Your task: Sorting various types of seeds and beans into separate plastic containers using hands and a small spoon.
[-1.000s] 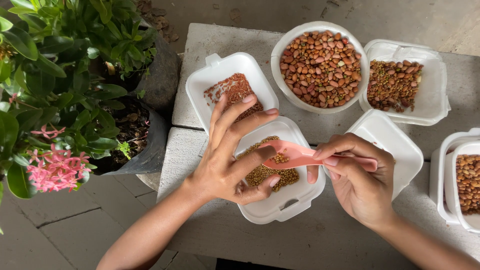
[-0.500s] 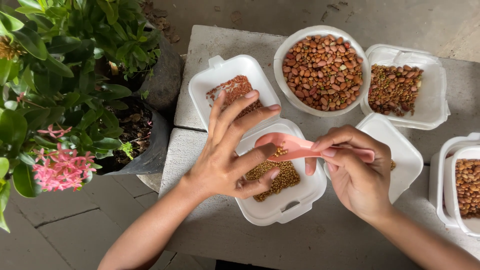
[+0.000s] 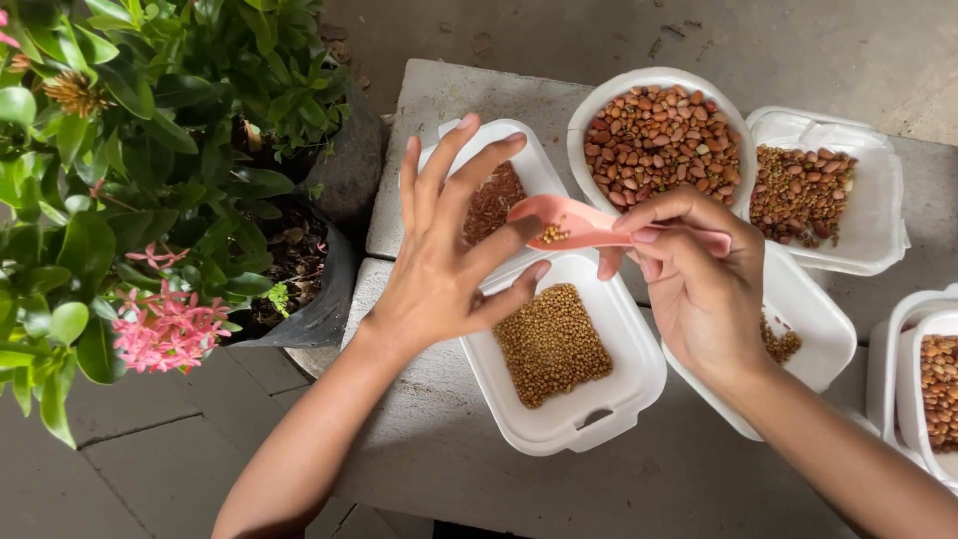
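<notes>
My right hand grips the handle of a pink spoon whose bowl carries a few small tan seeds. My left hand is spread open, with its fingertips touching the spoon's bowl. Both hands hover over a white foam tray that holds a patch of small tan seeds. Behind my left hand another white foam tray holds reddish-brown grains. A foam tray partly hidden under my right hand has a few seeds in it.
A white bowl of brown peanuts stands at the back, with a foam tray of mixed brown seeds to its right. More white containers with peanuts sit at the right edge. A potted plant with pink flowers stands left of the concrete bench.
The spoon has risen out of the tan-seed tray with a few seeds in its bowl. My left hand's fingers have moved up to touch the bowl.
</notes>
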